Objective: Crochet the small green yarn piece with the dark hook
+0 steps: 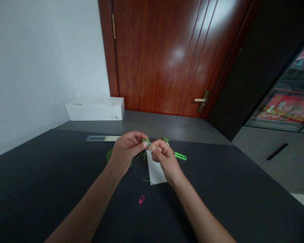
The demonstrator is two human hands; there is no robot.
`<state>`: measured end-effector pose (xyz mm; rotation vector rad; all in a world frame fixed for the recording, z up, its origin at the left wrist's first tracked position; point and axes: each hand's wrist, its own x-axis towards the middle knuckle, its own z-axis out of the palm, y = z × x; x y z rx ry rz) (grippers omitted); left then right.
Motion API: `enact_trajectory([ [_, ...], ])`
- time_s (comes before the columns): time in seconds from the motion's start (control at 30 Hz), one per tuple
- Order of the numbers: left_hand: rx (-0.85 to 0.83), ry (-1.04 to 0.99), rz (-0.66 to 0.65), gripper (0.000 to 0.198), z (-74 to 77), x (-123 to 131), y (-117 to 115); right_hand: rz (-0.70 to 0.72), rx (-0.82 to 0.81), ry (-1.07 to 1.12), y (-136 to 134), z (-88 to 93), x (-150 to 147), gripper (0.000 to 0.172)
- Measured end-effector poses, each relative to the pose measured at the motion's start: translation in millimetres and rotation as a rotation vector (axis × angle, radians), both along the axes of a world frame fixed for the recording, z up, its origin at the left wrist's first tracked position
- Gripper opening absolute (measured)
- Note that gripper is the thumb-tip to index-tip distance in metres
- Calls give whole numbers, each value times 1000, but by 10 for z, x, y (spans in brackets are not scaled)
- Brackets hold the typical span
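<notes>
My left hand (128,148) is closed in a pinch on a small green knitted or crocheted yarn piece (146,142). Right beside it, my right hand (164,156) pinches a thin silvery tool (150,144), whose tip meets the yarn piece; most of it is hidden by the fingers. Loose green strands hang below the work. More green yarn (109,155) lies behind my left wrist, and another green bit (165,139) shows past my right fingers. Under the right hand lies a white paper sheet (157,172) with a cut green strand (149,182) across its lower edge.
A pink stitch marker (141,199) lies on the black table (111,216) between my forearms. A bright green slotted handle (180,156) is right of the paper. Further back are a flat clear-and-cream strip (97,138) and a long white box (96,109) by the wall.
</notes>
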<state>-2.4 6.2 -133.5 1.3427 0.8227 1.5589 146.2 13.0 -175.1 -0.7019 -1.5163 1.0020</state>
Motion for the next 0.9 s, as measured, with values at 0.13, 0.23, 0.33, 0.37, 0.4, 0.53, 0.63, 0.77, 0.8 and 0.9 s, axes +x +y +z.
enact_trajectory([
  [0.13, -20, -3, -20, 17, 2, 13, -11, -403, 413, -351, -18, 17, 102, 20],
  [0.23, -31, -15, -32, 17, 14, 24, -14, -481, 526, -441, -27, 29, 140, 20],
  [0.33, -36, -26, -33, 17, 32, 28, -21, -486, 527, -420, -30, 36, 132, 17],
  [0.37, -37, -35, -31, 17, 37, 29, -24, -483, 519, -410, -31, 38, 126, 17],
  [0.4, -38, -45, -27, 17, 42, 29, -27, -476, 509, -401, -34, 40, 121, 16],
  [0.53, -41, -66, -25, 17, 54, 32, -36, -452, 487, -374, -44, 51, 119, 15],
  [0.63, -50, -83, -46, 17, 54, 34, -34, -444, 491, -362, -44, 61, 126, 15],
  [0.77, -66, -110, -85, 18, 48, 30, -29, -433, 484, -326, -32, 64, 136, 15],
  [0.8, -71, -115, -97, 17, 49, 28, -30, -432, 483, -322, -29, 64, 138, 16],
  [0.9, -86, -131, -130, 17, 61, 22, -39, -431, 490, -318, -20, 64, 143, 17],
])
